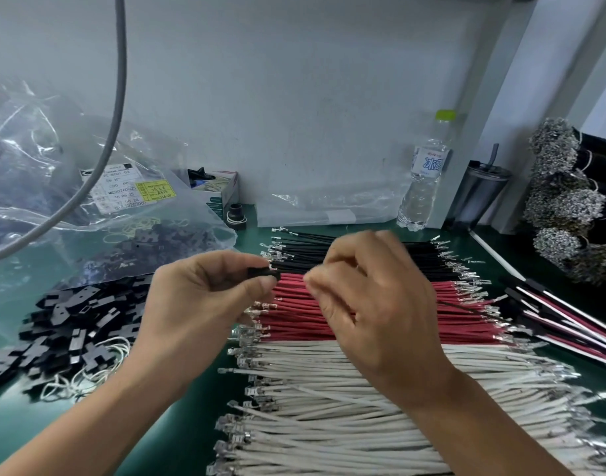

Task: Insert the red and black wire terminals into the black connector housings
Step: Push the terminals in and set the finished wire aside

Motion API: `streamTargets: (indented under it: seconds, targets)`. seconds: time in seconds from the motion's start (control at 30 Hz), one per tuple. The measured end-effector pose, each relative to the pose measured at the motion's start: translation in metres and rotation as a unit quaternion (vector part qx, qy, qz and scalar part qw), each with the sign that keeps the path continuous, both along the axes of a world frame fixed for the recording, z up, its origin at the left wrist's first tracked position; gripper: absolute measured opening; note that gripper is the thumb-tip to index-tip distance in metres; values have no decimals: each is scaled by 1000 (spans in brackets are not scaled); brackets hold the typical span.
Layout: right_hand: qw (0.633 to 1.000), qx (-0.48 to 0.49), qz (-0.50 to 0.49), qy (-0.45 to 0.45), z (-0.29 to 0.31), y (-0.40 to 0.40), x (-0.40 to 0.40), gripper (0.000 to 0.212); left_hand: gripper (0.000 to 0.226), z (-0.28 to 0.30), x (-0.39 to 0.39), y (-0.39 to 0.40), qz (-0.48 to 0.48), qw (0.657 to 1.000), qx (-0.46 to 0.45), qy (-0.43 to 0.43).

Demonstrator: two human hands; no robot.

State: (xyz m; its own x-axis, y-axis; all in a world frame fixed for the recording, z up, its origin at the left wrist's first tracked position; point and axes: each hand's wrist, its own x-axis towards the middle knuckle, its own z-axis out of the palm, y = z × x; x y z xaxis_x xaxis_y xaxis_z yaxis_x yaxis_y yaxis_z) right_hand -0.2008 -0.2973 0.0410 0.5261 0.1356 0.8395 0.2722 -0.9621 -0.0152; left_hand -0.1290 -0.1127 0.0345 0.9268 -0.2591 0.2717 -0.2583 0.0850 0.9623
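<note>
**Housing pinched at centre frame, wires spread below**

Green bench mat [191, 400] fills the lower frame, a pale wall behind it; at centre the left hand [205, 304] pinches a small black connector housing [264, 273] between thumb and fingers, held up above the wire rows; the right hand [373, 304] sits just beside it, fingers curled and blurred, their tips close to the housing's right end; whether they grip a wire, I cannot tell; under both hands lie three bands of cut wire with metal terminals at each end: black wires [301, 250] at the top, red wires [294, 321] in the middle, white wires [329, 424] running down to the bottom edge; at lower left, a heap of loose black housings [74, 324] with a few white rubber bands among them; upper left, clear plastic bags [54, 166] with a printed label and a grey cable hanging across them; centre right against the wall, a water bottle [427, 173] with a green cap, a dark tumbler [480, 197] next to it; at the right edge, finished red, black and white harnesses [569, 321] lie slanted, bundles of metal terminals [562, 201] stacked above them.
</note>
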Motion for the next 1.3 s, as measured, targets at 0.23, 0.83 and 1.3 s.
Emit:
streamTargets:
  seconds: [0.23,0.83,1.3]
  targets:
    - [966,21,12,258,-15,2,1,10,19,-2,3,3,11,999,6,33]
    - [971,178,83,132,4,-8,-12,14,38,6,3,5,-94,970,-111,194]
    - [968,177,79,157,5,-5,-13,15,31,7,4,5,-156,949,-141,234]
